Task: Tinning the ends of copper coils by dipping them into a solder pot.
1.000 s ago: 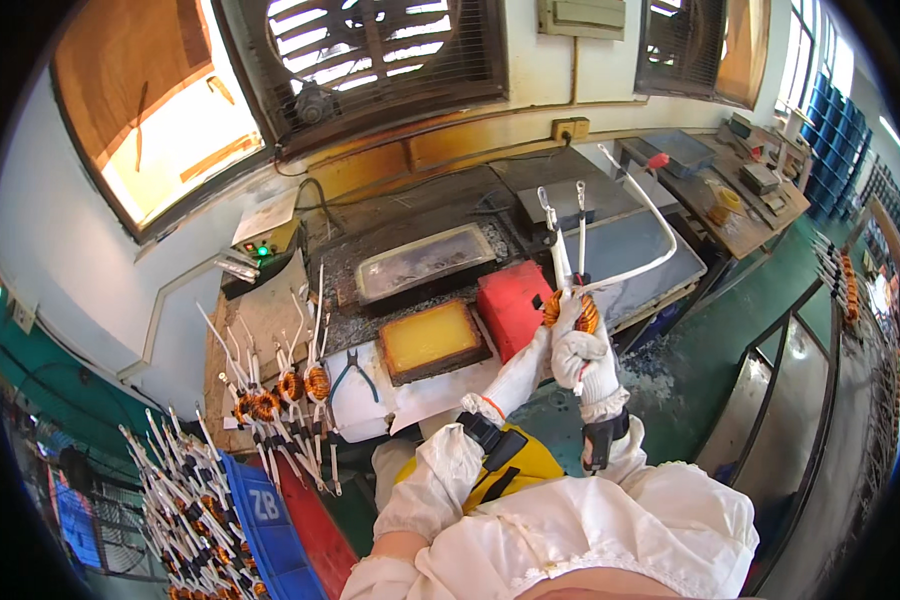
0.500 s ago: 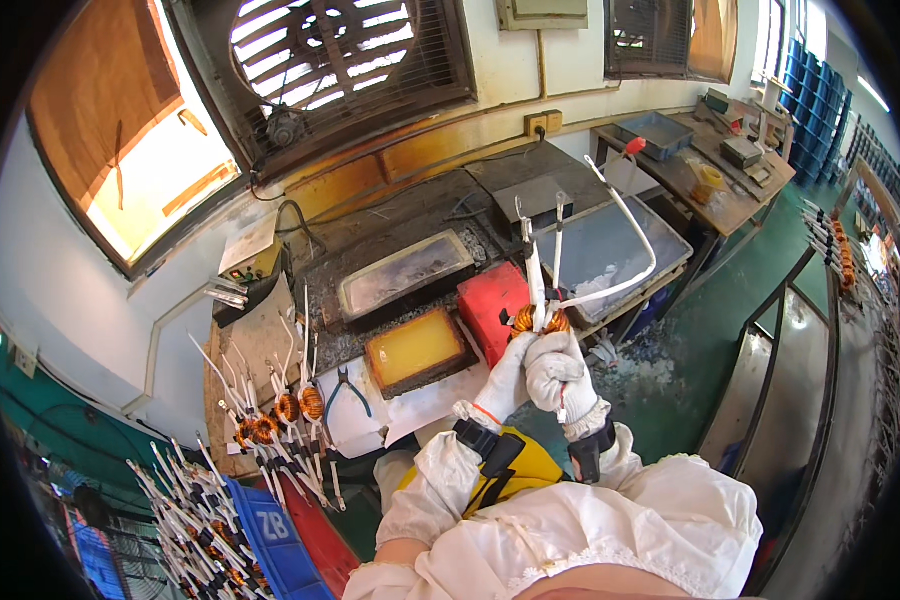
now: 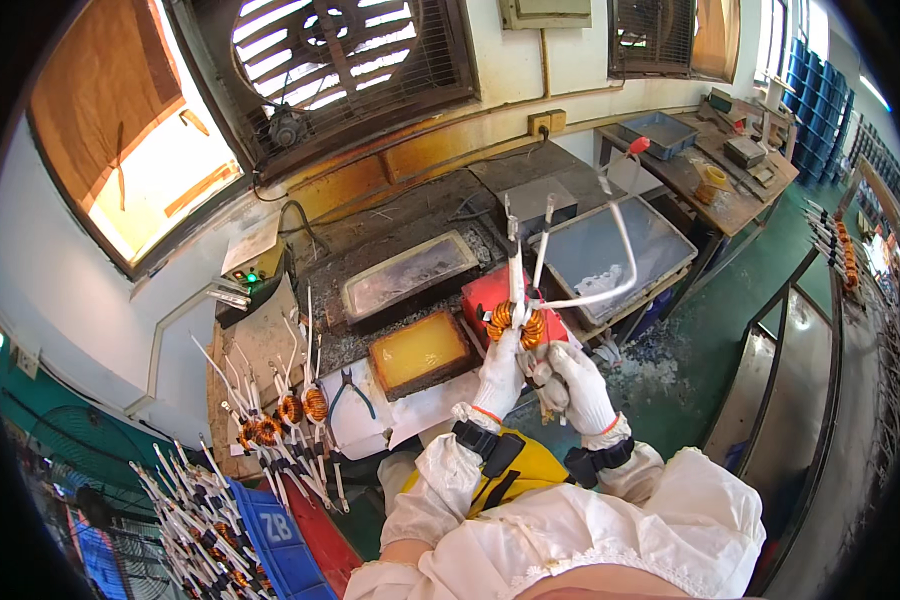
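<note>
A copper-wound toroidal coil (image 3: 515, 325) with long white-sleeved leads rising from it is up in front of me, above the red box (image 3: 488, 293). My left hand (image 3: 500, 378), in a white glove, is closed around the coil's underside. Just to the right, my gloved right hand (image 3: 578, 388) has its fingers bent in toward the bottom of the coil. The greyish fingertips are drawn together there, and what they pinch, if anything, is hidden. One white lead (image 3: 625, 250) curves far out to the right.
A tray of yellow liquid (image 3: 422, 352) and a pale rectangular pot (image 3: 410, 275) are on the bench. Pliers (image 3: 353, 393) lie by more coils (image 3: 290, 408) at the left. A blue crate (image 3: 278, 535) stands below them. Behind is a grey tray (image 3: 615, 255).
My right hand has drawn apart from the left, moving slightly right and down. The coil has shifted a little left with my left hand. A green light now shows on the box at left.
</note>
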A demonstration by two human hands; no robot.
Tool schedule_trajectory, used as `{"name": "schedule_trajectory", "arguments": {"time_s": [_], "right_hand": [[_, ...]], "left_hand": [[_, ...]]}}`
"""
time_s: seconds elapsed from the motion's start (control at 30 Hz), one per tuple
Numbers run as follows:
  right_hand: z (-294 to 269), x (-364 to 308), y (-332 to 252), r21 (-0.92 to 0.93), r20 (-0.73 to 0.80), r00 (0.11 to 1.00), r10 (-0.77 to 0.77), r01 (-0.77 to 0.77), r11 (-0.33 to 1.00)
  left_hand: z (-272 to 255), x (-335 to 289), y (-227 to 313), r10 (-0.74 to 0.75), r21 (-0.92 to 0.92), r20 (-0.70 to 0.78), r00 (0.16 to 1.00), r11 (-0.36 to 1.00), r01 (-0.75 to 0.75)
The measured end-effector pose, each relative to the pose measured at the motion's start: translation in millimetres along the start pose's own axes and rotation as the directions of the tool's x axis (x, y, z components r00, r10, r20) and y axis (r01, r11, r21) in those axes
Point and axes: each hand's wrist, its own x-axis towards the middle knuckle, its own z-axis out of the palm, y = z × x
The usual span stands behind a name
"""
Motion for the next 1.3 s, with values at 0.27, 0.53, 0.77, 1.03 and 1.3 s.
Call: {"name": "schedule_trajectory", "arguments": {"time_s": [0.27,0.53,0.77,1.03,1.3], "right_hand": [[0,6,21,-0.968,0.229,0.834,-0.502,0.139,-0.211],[3,-5,-6,-0.915,0.392,0.82,-0.417,0.301,-0.269],[13,5,-74,-0.872,0.487,0.449,-0.749,0.292,-0.392],[7,27,-85,-0.788,0.57,0.616,-0.544,0.221,-0.575],[-7,23,-81,-0.84,0.534,0.552,-0.641,0.256,-0.479]], "left_hand": [[7,-18,17,-0.1,0.122,0.004,0.995,0.988,0.099],[9,-28,18,-0.1,0.385,-0.02,0.995,0.917,0.1],[10,-34,23,-0.131,0.615,-0.018,0.991,0.78,0.115],[10,-39,19,-0.167,0.694,0.038,0.985,0.714,0.094],[10,-41,18,-0.213,0.729,0.004,0.977,0.669,0.143]]}}
